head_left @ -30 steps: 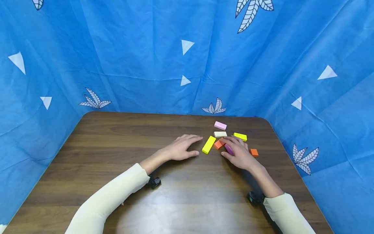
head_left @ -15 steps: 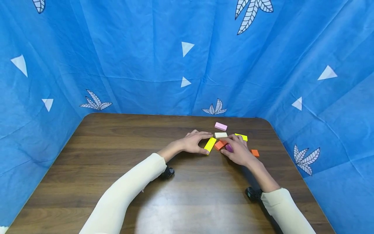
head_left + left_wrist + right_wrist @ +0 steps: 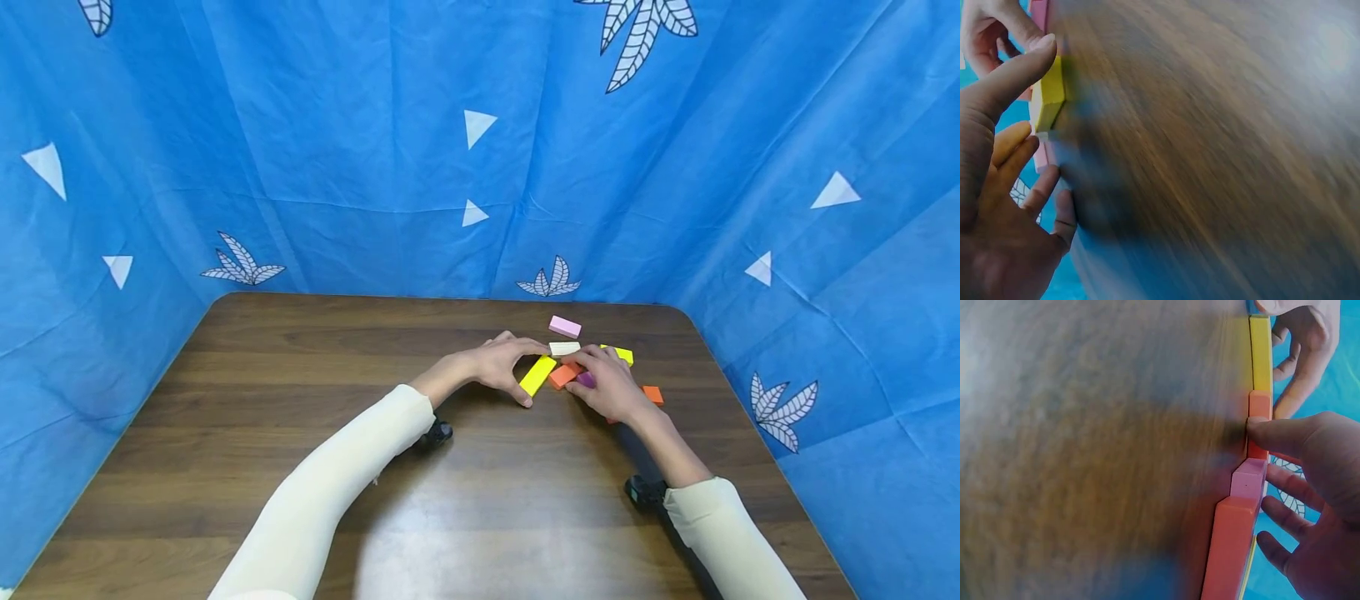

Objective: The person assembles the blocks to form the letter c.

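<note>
My left hand [image 3: 497,365] spans a long yellow block [image 3: 537,377], thumb at its near end and index finger at its far end. Beside it, the thumb and index finger of my right hand [image 3: 613,390] pinch an orange block [image 3: 563,377], the thumb lying against its face in the right wrist view. Part of a purple block [image 3: 587,380] shows beneath the right palm. A red block [image 3: 1232,547] stands close by in the right wrist view, mostly hidden under the hand from above. Just behind the fingertips lies a cream block [image 3: 565,348].
Farther back on the brown wooden table [image 3: 337,333] is a pink block [image 3: 565,326]. A second yellow block [image 3: 618,355] sits behind the right hand, and another orange block [image 3: 652,394] to its right. Blue printed cloth [image 3: 337,150] surrounds the table's back and sides.
My left hand has moved right, from beside the long yellow block to around its two ends. The right thumb and index finger have shifted slightly left, closer about the orange block.
</note>
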Tool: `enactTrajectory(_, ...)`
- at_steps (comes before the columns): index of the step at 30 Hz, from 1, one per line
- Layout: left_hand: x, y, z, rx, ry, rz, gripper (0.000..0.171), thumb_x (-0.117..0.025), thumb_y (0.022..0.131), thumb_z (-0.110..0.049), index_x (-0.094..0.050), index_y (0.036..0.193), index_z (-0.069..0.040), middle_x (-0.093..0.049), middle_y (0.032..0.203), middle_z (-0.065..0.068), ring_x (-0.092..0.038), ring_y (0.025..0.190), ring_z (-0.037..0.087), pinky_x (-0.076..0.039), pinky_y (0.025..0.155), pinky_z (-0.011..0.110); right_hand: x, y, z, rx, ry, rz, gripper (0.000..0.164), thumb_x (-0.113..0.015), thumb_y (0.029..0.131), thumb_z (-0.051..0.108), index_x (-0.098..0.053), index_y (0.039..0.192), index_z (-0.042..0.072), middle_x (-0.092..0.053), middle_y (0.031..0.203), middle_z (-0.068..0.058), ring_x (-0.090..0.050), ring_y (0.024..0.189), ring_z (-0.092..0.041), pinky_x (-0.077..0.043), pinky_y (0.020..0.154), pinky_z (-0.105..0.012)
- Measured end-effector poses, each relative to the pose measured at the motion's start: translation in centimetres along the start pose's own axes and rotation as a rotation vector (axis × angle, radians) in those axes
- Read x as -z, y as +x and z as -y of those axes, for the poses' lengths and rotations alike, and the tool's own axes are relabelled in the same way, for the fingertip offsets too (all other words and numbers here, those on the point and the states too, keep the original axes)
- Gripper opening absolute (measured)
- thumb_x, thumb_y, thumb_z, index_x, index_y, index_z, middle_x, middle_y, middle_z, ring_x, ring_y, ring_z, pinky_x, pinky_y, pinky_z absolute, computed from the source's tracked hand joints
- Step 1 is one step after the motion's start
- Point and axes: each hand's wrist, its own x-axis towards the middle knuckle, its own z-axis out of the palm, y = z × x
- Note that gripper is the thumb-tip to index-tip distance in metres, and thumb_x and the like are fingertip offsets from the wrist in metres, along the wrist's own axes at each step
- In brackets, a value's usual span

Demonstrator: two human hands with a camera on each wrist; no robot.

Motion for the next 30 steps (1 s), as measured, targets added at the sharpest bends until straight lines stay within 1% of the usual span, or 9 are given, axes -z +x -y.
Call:
enactTrajectory(3, 0.0, 0.1, -0.1, -0.005, 0.013, 0.012, 0.097, -0.092, 0.082, -0.046, -0.046, 0.165, -0.029, -0.047, 0.171, -0.004, -0.044, 0.133, 0.023, -0.043, 0.112, 0.047, 0.0, 0.0, -0.1, 0.004, 0.007, -0.008, 0.048, -0.084, 0.094, 0.023, -0.070, 0.139, 0.011, -0.069, 0.140, -0.016, -0.056, 0.127, -0.041, -0.044, 0.107, -0.066)
enactTrajectory(7, 0.2, 0.2, -0.3, -0.016, 0.017, 0.002, 0.089, -0.092, 0.084, -0.041, -0.052, 0.161, -0.027, -0.053, 0.166, -0.002, -0.045, 0.131, 0.023, -0.042, 0.112, 0.046, 0.1, 0.0, 0.0, 0.012, 0.026, -0.012, 0.046, -0.083, 0.095, 0.020, -0.070, 0.138, 0.010, -0.070, 0.139, -0.016, -0.061, 0.129, -0.040, -0.044, 0.111, -0.069)
enactTrajectory(11, 0.2, 0.4, -0.2, -0.011, 0.016, -0.019, 0.087, -0.093, 0.082, -0.042, -0.055, 0.159, -0.025, -0.056, 0.162, 0.000, -0.046, 0.132, 0.023, -0.043, 0.113, 0.046, 0.0, 0.1, -0.1, 0.027, 0.030, -0.001, 0.045, -0.082, 0.096, 0.020, -0.070, 0.138, 0.009, -0.070, 0.138, -0.016, -0.062, 0.127, -0.039, -0.046, 0.111, -0.067)
enactTrajectory(16, -0.2, 0.3, 0.3, 0.003, 0.024, -0.040, 0.093, -0.092, 0.081, -0.046, -0.051, 0.161, -0.020, -0.055, 0.156, 0.005, -0.045, 0.137, 0.025, -0.044, 0.117, 0.047, -0.3, 0.1, -0.4, 0.040, 0.043, -0.004, 0.043, -0.084, 0.095, 0.021, -0.073, 0.136, 0.012, -0.071, 0.132, -0.014, -0.063, 0.119, -0.036, -0.050, 0.108, -0.062)
enactTrajectory(20, -0.2, -0.3, 0.8, 0.026, 0.031, -0.063, 0.095, -0.092, 0.081, -0.046, -0.050, 0.162, -0.017, -0.052, 0.155, 0.007, -0.044, 0.139, 0.026, -0.043, 0.118, 0.047, -0.5, 0.2, -0.7, 0.051, 0.088, -0.022, 0.039, -0.084, 0.095, 0.019, -0.075, 0.131, 0.011, -0.071, 0.128, -0.014, -0.063, 0.116, -0.034, -0.052, 0.105, -0.058)
enactTrajectory(24, -0.2, -1.0, 1.3, 0.037, 0.043, -0.086, 0.095, -0.092, 0.081, -0.048, -0.050, 0.161, -0.016, -0.051, 0.156, 0.007, -0.044, 0.140, 0.027, -0.042, 0.118, 0.048, -0.6, 0.3, -0.9, 0.055, 0.119, -0.047, 0.036, -0.083, 0.096, 0.016, -0.075, 0.130, 0.009, -0.071, 0.126, -0.017, -0.064, 0.113, -0.035, -0.053, 0.102, -0.057)
enactTrajectory(27, -0.1, -1.8, 1.5, 0.036, 0.050, -0.089, 0.096, -0.091, 0.081, -0.049, -0.050, 0.161, -0.016, -0.051, 0.157, 0.008, -0.044, 0.140, 0.028, -0.041, 0.118, 0.049, -0.5, 0.4, -0.7, 0.029, 0.136, -0.044, 0.035, -0.082, 0.097, 0.018, -0.074, 0.130, 0.011, -0.070, 0.128, -0.016, -0.063, 0.114, -0.036, -0.053, 0.103, -0.058)
enactTrajectory(30, 0.0, -2.6, 1.8, 0.046, 0.048, -0.091, 0.096, -0.090, 0.082, -0.051, -0.050, 0.161, -0.017, -0.051, 0.156, 0.008, -0.044, 0.140, 0.028, -0.041, 0.117, 0.050, -0.3, 0.5, -0.4, 0.004, 0.158, -0.023, 0.036, -0.080, 0.099, 0.020, -0.073, 0.133, 0.012, -0.068, 0.132, -0.016, -0.063, 0.117, -0.036, -0.052, 0.107, -0.059)
